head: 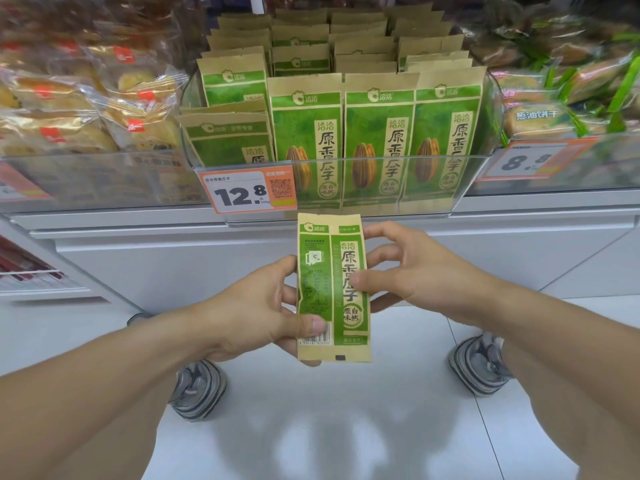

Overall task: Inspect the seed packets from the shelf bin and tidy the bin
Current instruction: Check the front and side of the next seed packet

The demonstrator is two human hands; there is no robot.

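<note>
A green and tan seed packet (332, 289) stands upright in front of me, below the shelf, its side and back panel towards me. My left hand (263, 310) grips its lower left edge, thumb over the barcode. My right hand (405, 271) pinches its right side, thumb on the printed face. Above, the clear plastic bin (478, 174) holds several rows of the same packets (377, 140) standing upright. One packet (228, 136) at the bin's front left leans sideways, lower than the others.
An orange price tag (247, 190) reading 12.8 hangs on the bin's front left. Bagged pastries (86, 109) fill the bin to the left, wrapped snacks (561, 95) the bin to the right. White shelf base and floor lie below; my shoes (199, 389) show.
</note>
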